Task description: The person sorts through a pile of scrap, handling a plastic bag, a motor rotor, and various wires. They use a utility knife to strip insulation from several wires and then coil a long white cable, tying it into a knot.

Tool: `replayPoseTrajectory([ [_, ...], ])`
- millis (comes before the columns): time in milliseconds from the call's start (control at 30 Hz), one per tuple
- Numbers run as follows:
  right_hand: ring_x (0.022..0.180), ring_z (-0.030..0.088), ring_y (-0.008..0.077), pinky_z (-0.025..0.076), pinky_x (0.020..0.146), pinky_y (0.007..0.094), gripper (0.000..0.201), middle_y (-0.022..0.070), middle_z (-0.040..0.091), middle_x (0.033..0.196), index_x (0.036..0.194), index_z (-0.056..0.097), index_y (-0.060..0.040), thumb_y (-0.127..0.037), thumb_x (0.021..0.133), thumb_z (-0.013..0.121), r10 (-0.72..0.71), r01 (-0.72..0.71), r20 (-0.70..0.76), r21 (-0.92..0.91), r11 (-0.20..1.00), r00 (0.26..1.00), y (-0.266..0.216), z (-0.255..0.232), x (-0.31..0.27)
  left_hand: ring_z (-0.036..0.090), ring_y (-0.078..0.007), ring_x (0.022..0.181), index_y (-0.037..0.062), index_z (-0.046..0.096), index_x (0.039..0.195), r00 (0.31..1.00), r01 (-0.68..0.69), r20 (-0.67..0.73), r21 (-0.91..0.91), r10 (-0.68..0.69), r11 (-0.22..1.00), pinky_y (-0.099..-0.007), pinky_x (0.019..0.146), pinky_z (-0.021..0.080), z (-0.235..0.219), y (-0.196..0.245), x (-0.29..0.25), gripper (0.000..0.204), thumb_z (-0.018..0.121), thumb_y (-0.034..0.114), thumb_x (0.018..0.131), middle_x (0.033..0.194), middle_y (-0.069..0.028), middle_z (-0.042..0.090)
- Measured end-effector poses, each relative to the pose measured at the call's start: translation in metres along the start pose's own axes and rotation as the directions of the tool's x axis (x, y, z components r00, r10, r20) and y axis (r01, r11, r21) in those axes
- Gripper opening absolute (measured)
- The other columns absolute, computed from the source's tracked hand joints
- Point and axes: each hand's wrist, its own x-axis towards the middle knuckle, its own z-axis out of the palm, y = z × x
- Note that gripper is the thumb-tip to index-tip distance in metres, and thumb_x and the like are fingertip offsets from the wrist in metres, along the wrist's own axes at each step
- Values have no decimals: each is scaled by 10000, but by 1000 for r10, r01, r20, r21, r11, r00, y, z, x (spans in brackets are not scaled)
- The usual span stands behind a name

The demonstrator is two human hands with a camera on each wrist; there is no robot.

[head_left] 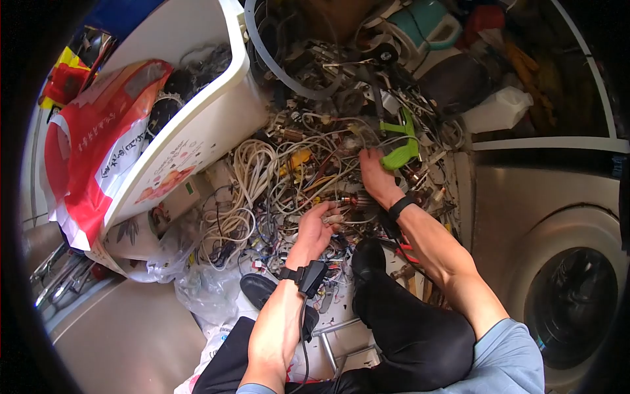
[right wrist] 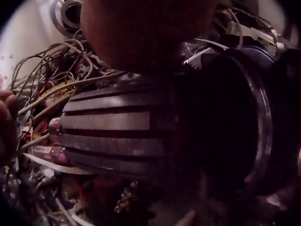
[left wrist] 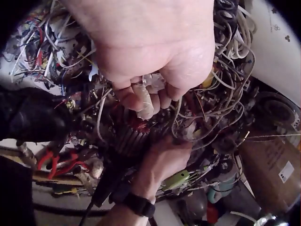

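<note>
Dark-grey motor (right wrist: 113, 121) is lying beside the right hand (head_left: 378, 176), whose grip I cannot tell; its long axis is pointing toward the left hand (head_left: 314, 230), holding a pale piece (left wrist: 144, 102).

White tub (head_left: 216, 125) at left with a red-and-white bag (head_left: 88, 151) in it, crumpled clear plastic (head_left: 210, 289) below, silver washing machine (head_left: 505, 223) at right — teal jug (head_left: 425, 26) and white bottle (head_left: 497, 110) at back, red-handled pliers (left wrist: 54, 163), cardboard box (left wrist: 269, 173)
</note>
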Motion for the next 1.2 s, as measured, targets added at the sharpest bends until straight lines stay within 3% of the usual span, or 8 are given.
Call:
replayPoseTrajectory([
  [200, 1040, 595, 375, 524, 852, 478, 292, 210, 584, 1070, 1079, 617, -16, -13, 791, 662, -55, 60, -78, 65, 996, 995, 2, 1, -10, 660, -198, 744, 24, 654, 1097, 1000, 9, -1, 2, -9, 1000, -336, 645, 487, -2, -4, 6, 212, 580, 211, 1028, 910, -80, 689],
  [533, 997, 596, 380, 526, 822, 464, 272, 172, 583, 1027, 1037, 604, -28, 19, 770, 622, -95, 102, -56, 135, 986, 994, 1, -9, -10, 662, -200, 754, 31, 645, 1100, 999, 8, 38, 12, -9, 1000, -336, 661, 492, 6, -9, 19, 199, 577, 206, 1032, 923, -81, 685],
  [633, 931, 605, 382, 531, 759, 482, 254, 169, 586, 979, 1006, 580, -36, -1, 759, 627, -173, 214, -134, 414, 885, 976, -17, -21, -18, 669, -212, 822, 31, 628, 1138, 999, -34, 40, 43, 32, 999, -353, 698, 511, 8, -10, 25, 232, 565, 235, 1047, 976, -94, 683],
  [800, 870, 612, 382, 516, 740, 490, 272, 148, 603, 906, 1012, 600, -37, -48, 753, 682, -297, 323, -160, 682, 656, 941, -56, -52, -21, 663, -228, 918, 28, 592, 1188, 998, -49, -57, -247, 36, 968, -369, 775, 532, 22, -1, 30, 297, 522, 294, 1078, 1025, -86, 667],
  [867, 879, 611, 388, 513, 736, 488, 244, 157, 601, 920, 1008, 597, -39, -53, 772, 660, -329, 354, -167, 655, 668, 930, -55, -52, -24, 645, -225, 929, 22, 608, 1203, 999, -32, -45, -334, 17, 942, -363, 766, 542, 15, 1, 38, 288, 504, 263, 1086, 1069, -103, 666],
  [967, 883, 614, 412, 523, 750, 487, 160, 195, 592, 985, 979, 574, 1, -39, 824, 580, -144, 182, -131, 367, 912, 981, -30, -51, -13, 656, -200, 771, 35, 644, 1081, 1000, -21, -1, -110, 21, 994, -338, 650, 513, 8, 7, 29, 181, 557, 188, 1038, 924, -80, 683],
  [1067, 953, 616, 412, 551, 788, 482, 293, 242, 564, 1061, 1105, 559, 85, -24, 834, 587, 65, -67, 17, 192, 979, 998, -20, -26, -19, 652, -200, 730, 35, 641, 1085, 1000, -2, 29, -55, 4, 999, -322, 636, 493, 3, 9, 28, 184, 558, 192, 1037, 902, -79, 679],
  [1200, 1037, 611, 418, 551, 830, 486, 352, 266, 557, 1132, 1177, 546, 119, -10, 851, 581, 113, -113, 14, 38, 993, 993, -10, -9, -15, 648, -197, 713, 38, 636, 1096, 1000, -7, 6, -41, 7, 999, -317, 621, 476, 7, 8, 24, 185, 559, 195, 1034, 895, -75, 674],
])
